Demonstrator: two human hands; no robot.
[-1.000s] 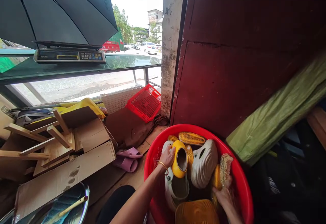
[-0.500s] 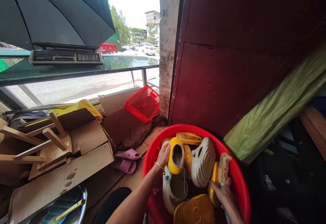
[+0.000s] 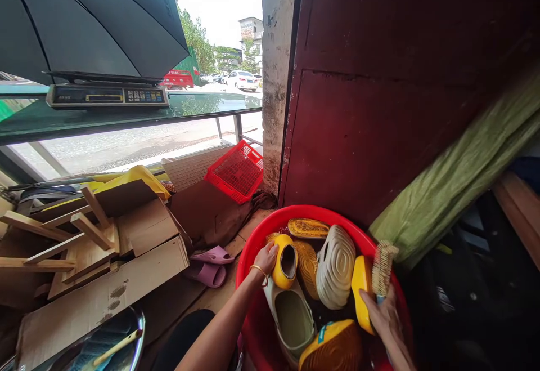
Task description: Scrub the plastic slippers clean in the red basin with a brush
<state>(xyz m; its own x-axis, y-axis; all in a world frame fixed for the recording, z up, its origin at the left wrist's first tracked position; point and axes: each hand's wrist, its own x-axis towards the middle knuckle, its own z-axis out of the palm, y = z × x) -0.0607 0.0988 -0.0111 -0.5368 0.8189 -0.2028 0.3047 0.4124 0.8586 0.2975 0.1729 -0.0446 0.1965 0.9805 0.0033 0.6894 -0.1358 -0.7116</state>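
Observation:
My left hand [image 3: 265,259] is closed around a yellow shoe [image 3: 285,261], its dark opening facing me, at the left of the red basin [image 3: 253,320]. My right hand [image 3: 382,312] grips a scrub brush [image 3: 383,267] with pale bristles and a blue handle; its thumb touches another yellow shoe [image 3: 361,289]. Between the hands, a cream clog [image 3: 336,267] stands sole outward. Another pale clog [image 3: 294,320] lies below my left hand, open side up. A yellow shoe with a teal label [image 3: 331,348] rests at the basin's near side. More yellow shoes [image 3: 307,228] lie behind.
A dark red door [image 3: 358,134] stands behind the basin, with green cloth [image 3: 455,174] to the right. Pink slippers [image 3: 211,267], flattened cardboard [image 3: 109,298], an upturned wooden stool [image 3: 90,241] and a red crate [image 3: 238,171] are on the left. A scale [image 3: 109,95] sits on the counter.
My left hand and its yellow shoe have shifted slightly left. My right hand and the brush have moved right. The yellow shoe beside it and the near one have turned; the pale clogs have shifted.

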